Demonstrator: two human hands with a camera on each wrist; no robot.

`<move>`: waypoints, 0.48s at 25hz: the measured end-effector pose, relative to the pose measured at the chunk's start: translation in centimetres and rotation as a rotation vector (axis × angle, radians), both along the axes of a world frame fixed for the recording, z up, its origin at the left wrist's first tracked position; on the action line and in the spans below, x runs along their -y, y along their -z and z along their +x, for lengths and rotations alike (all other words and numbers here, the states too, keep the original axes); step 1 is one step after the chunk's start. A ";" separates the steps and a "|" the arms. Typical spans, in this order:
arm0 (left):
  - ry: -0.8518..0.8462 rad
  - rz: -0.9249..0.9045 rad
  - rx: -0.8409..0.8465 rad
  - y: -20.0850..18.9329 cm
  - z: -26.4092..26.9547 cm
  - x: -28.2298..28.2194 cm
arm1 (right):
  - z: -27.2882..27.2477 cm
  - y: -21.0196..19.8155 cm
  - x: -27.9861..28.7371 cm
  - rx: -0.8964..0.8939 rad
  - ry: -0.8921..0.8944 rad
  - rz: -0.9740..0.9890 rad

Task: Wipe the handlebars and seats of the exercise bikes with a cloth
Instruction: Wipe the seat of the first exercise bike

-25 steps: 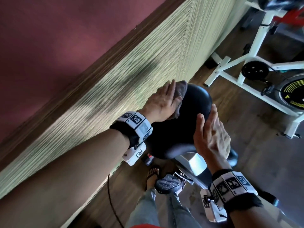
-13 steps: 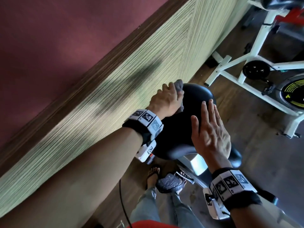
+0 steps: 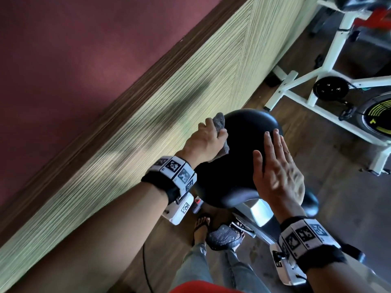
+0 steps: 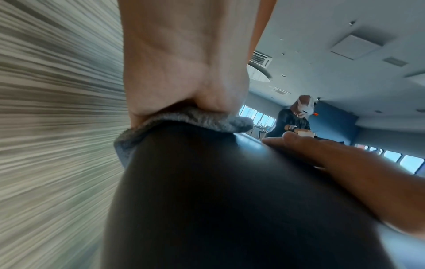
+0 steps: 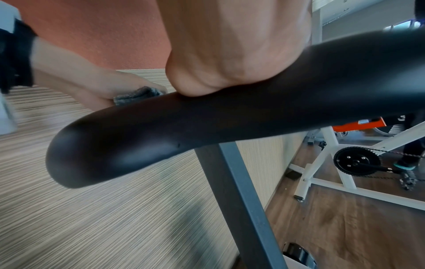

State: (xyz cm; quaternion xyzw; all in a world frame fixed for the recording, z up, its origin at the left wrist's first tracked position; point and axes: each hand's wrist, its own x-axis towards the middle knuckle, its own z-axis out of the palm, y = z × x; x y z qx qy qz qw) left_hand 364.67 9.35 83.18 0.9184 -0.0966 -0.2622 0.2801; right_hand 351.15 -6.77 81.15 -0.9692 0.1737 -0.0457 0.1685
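A black padded bike seat (image 3: pixel 239 149) fills the middle of the head view. My left hand (image 3: pixel 206 140) grips a grey cloth (image 3: pixel 219 121) and presses it against the seat's left edge, by the wall. In the left wrist view the cloth (image 4: pixel 207 120) is bunched under my palm on the seat (image 4: pixel 230 200). My right hand (image 3: pixel 277 166) lies flat on the right side of the seat with straight fingers. In the right wrist view the palm rests on the seat (image 5: pixel 207 127), and the cloth (image 5: pixel 138 95) shows beyond it.
A striped beige wall panel (image 3: pixel 148 127) runs close along the seat's left. A white exercise bike (image 3: pixel 330 85) stands on the wooden floor at the upper right. The grey seat post (image 5: pixel 239 200) drops below. My feet and a pedal (image 3: pixel 222 237) are beneath.
My left hand with the cloth has slid toward the seat's left rear edge and curled around it. My right hand moved forward along the seat's right side.
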 end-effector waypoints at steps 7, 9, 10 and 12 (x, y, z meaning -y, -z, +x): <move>0.254 -0.164 0.170 0.9 2.8 2.5 | -0.1 -0.1 0.1 -0.009 0.007 -0.002; 0.200 -0.194 0.140 1.1 2.0 1.7 | -0.1 -0.2 0.1 0.001 0.006 0.002; 0.153 -0.209 0.152 1.3 1.4 1.0 | -0.1 -0.2 0.1 0.008 0.005 0.011; 0.068 -0.232 0.168 1.7 0.0 -0.5 | -0.1 -0.2 -0.1 0.020 0.008 0.023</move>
